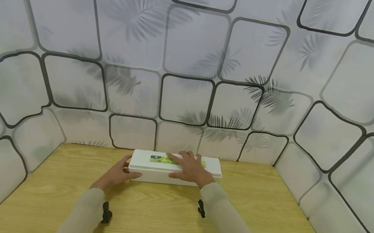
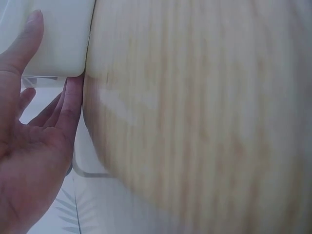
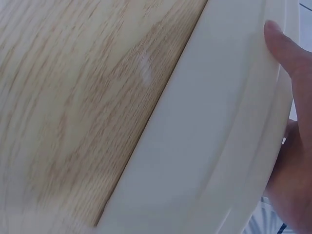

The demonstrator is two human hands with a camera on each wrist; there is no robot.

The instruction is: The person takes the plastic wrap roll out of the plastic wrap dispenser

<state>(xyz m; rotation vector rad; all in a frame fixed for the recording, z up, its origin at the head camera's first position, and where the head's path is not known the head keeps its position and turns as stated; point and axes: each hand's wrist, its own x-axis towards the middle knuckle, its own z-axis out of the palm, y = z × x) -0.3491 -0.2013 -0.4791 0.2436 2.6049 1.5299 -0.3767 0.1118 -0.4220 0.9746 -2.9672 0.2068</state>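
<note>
Box (image 1: 174,169), white and long, sits at the far edge of the desk (image 1: 161,221), close against the patterned backdrop (image 1: 189,93). A green label (image 1: 159,159) runs along its lid (image 1: 212,165).

Right hand (image 1: 190,169): lies flat on the lid, fingers spread and straight, thumb hooked down over the near rim. The right wrist view shows the thumb (image 3: 287,48) against the lid's edge. No closed grip here; the hand presses rather than holds.

Left hand (image 1: 119,173): at the box's left end, fingers loosely extended along the end wall, thumb up by the corner. In the left wrist view the thumb (image 2: 22,44) rests on the box's corner (image 2: 58,39). Again an open grip, touching, not clamped.

Risks, as judged from this:
- Lid appears to overhang the body. If the right thumb lifts while the left hand only rests on the end, the whole box may tip or slide instead of the lid parting.
- Box stands near the backdrop; a forward push could drive it into the cloth.
- Surface looks smooth; straight fingers could slip off.
- Contents cannot be seen, so an abrupt tilt might spill whatever is inside.
</note>
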